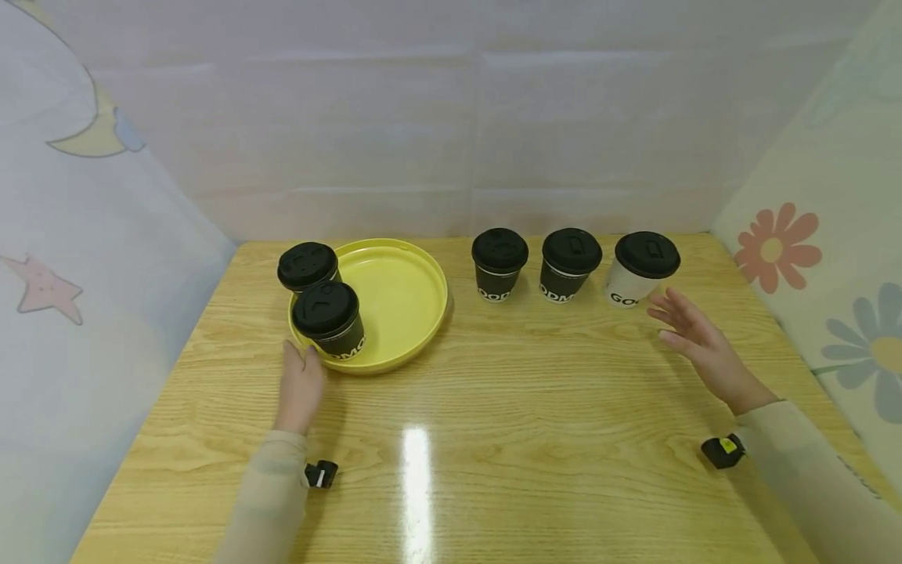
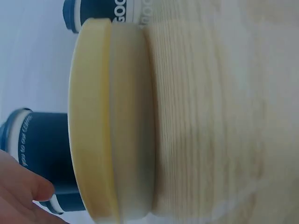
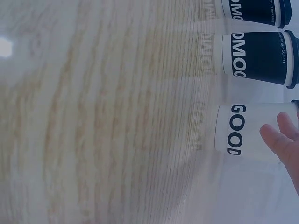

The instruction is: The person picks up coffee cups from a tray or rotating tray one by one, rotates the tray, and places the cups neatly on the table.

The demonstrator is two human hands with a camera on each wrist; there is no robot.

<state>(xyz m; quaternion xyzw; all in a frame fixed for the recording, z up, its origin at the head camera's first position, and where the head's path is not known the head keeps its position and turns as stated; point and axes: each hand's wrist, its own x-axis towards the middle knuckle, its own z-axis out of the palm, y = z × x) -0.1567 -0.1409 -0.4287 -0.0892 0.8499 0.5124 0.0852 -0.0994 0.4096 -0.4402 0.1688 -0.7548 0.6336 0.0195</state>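
My left hand is at the near left rim of the yellow round tray, fingers extended close beside a black paper coffee cup. In the left wrist view the thumb overlaps that cup's side. Behind it on the tray stands another black lidded cup. Over at the right, my right hand hovers with spread, slightly bent fingers in front of a white cup with a black lid. Its fingertips overlap the white cup in the right wrist view. Neither hand grips anything.
Two more black lidded cups, one nearer the tray and one beside the white cup, stand upright along the back of the wooden table. A pale backdrop rises behind, with patterned side panels left and right.
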